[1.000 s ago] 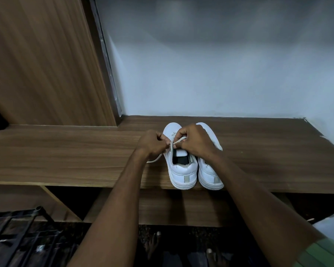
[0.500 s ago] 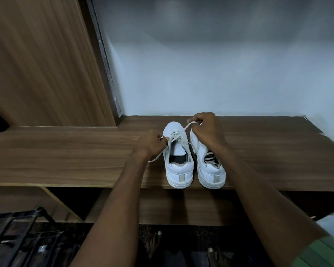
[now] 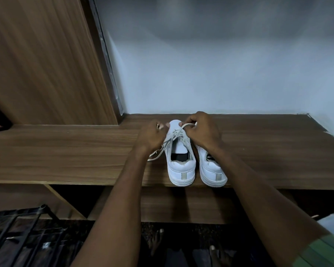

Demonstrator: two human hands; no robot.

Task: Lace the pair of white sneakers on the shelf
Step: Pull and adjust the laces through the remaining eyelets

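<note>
Sneakers sit side by side at the front edge of the wooden shelf [image 3: 66, 151], heels toward me. Left sneaker [image 3: 179, 160] is where I'm working: lace [image 3: 174, 134] crosses near the toe, so only the lowest eyelets look threaded. My left hand [image 3: 152, 136] and right hand [image 3: 201, 130] each pinch a lace end. Right sneaker [image 3: 212, 170] looks unlaced; partly hidden.
</note>
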